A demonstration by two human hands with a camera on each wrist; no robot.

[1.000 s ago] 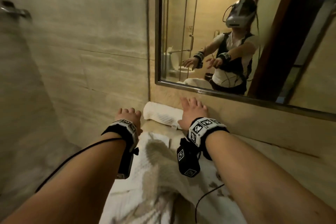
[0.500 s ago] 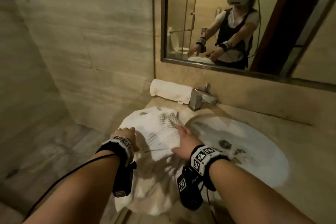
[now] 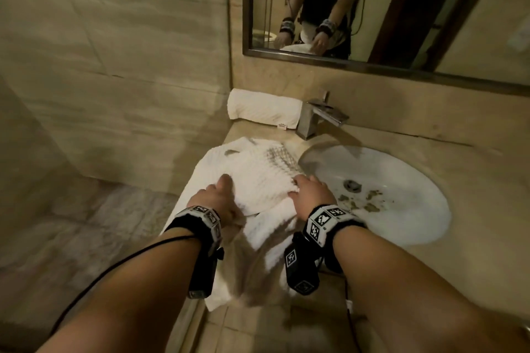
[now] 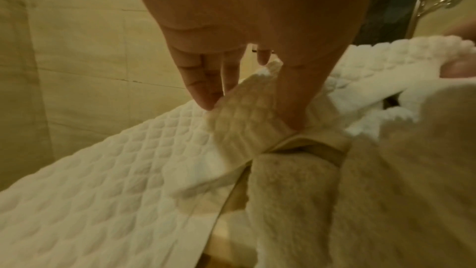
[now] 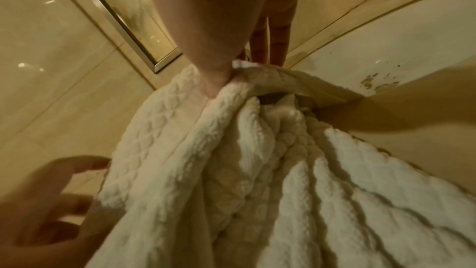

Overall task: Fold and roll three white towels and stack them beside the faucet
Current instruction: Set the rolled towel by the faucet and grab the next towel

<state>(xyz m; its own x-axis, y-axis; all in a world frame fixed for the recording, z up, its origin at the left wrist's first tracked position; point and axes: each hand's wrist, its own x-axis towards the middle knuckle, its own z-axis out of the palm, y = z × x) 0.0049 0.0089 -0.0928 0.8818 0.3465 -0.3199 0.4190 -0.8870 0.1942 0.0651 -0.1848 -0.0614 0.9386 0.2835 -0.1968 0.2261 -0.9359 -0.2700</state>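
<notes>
Towels first, at the left end of the bench (image 3: 447,152): a white quilted towel (image 3: 252,172) is lying spread over the bench's left front corner, its near part spilling over the front edge and hanging down. On its left side the left hand (image 3: 213,203) is pinching a raised fold of that towel; the left wrist view is showing the thumb (image 4: 296,99) pressing the fold against the fingers (image 4: 203,89), with the quilted cloth running away flat to the left. Moving across, the right hand (image 3: 311,195) is gripping the towel's right side, just beside the basin's rim. From the right wrist view the thumb (image 5: 213,76) is clamping a bunched edge against the fingers, and the cloth is falling away from the grip in deep pleats. Both hands are grasping the same towel, well apart from each other.

Back along the wall, in the bench's rear left corner, one rolled towel (image 3: 263,107) is lying on its side, its right end sitting just beside the faucet (image 3: 318,116). Right of the faucet the white sink (image 3: 401,226) is showing brown flecks near its drain. Above it all, the mirror (image 3: 401,8) is reflecting the person bent over the towel.
</notes>
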